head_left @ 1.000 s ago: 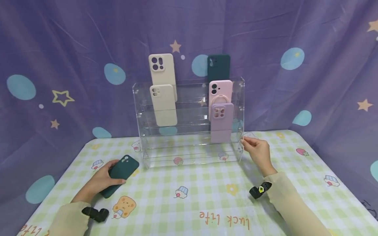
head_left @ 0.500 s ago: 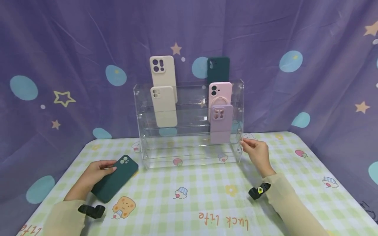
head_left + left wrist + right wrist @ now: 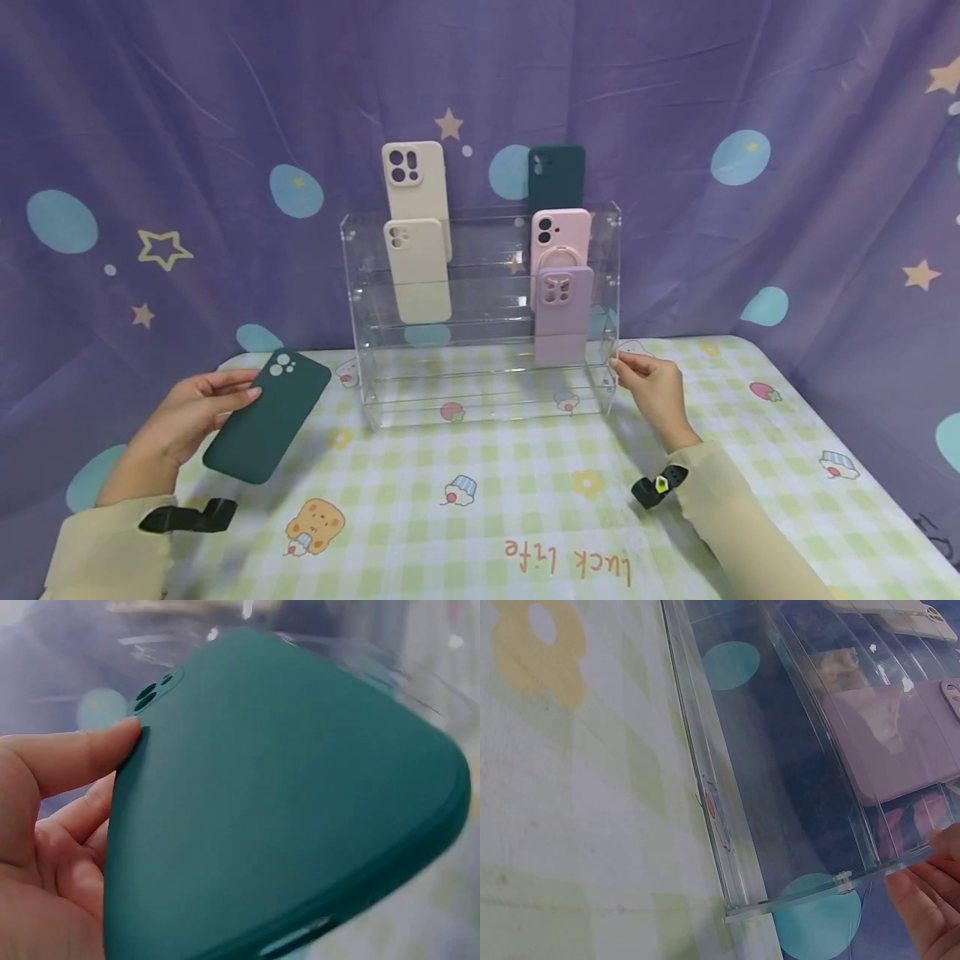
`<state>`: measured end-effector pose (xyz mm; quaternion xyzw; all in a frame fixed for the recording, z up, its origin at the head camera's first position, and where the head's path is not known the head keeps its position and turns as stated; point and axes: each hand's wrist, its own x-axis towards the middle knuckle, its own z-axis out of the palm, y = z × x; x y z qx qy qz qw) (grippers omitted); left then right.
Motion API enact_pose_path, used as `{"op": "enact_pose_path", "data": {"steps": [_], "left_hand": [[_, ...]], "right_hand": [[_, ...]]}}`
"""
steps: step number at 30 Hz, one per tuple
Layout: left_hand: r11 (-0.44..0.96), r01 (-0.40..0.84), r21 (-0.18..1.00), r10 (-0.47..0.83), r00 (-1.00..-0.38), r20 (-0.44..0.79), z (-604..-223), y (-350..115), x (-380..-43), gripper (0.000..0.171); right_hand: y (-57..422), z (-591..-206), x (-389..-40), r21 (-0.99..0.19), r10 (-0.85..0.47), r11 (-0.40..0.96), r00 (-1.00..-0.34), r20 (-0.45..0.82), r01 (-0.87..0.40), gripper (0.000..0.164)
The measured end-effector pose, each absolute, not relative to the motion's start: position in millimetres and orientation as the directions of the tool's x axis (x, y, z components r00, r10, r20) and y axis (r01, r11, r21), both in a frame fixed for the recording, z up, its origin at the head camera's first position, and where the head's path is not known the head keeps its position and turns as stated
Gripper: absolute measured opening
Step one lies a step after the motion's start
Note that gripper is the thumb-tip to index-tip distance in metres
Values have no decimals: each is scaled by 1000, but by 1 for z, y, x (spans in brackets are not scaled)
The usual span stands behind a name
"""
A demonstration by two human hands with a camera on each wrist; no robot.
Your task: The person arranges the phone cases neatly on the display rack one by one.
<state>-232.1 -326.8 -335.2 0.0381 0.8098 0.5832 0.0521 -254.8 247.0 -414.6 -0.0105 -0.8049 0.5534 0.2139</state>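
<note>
My left hand [image 3: 180, 412] pinches a dark green phone case [image 3: 270, 421] by its left edge, thumb on the back near the camera holes. The case is tilted and held above the table, left of the clear acrylic display stand [image 3: 480, 292]; in the left wrist view the case [image 3: 277, 795] covers most of the picture. At the stand's right side panel, my right hand [image 3: 656, 392] pinches the edge between thumb and fingers. In the right wrist view, fingertips [image 3: 907, 900] touch that panel beside a lilac phone case [image 3: 892, 735].
On the stand's left are two cream cases, an upper one [image 3: 416, 179] and a lower one [image 3: 420, 283]. Its right side bears a dark green case [image 3: 557, 175], a pink case [image 3: 561, 229] and the lilac one. A checked cloth [image 3: 525, 483] covers the table; a purple curtain [image 3: 637, 100] hangs behind.
My left hand has shifted its grip to the left edge of the green case and lifted it up and leftward off the table. My right hand stays at the stand's side.
</note>
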Motion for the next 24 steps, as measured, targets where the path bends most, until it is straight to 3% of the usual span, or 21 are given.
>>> {"op": "enact_pose_path", "data": {"steps": [5, 11, 16, 24], "left_hand": [[15, 177, 984, 85, -981, 175, -310, -308, -228, 33], [-241, 361, 901, 32, -925, 379, -287, -267, -232, 32], [-298, 379, 876, 7, -917, 399, -273, -232, -246, 28], [-237, 439, 867, -98, -899, 428, -268, -176, -272, 28]], "right_hand": [[247, -416, -255, -891, 252, 391, -905, 343, -230, 30], [248, -416, -255, -889, 252, 398, -904, 345, -228, 30], [249, -415, -254, -892, 260, 395, -904, 339, -221, 29], [247, -414, -255, -889, 260, 397, -901, 347, -227, 27]]}}
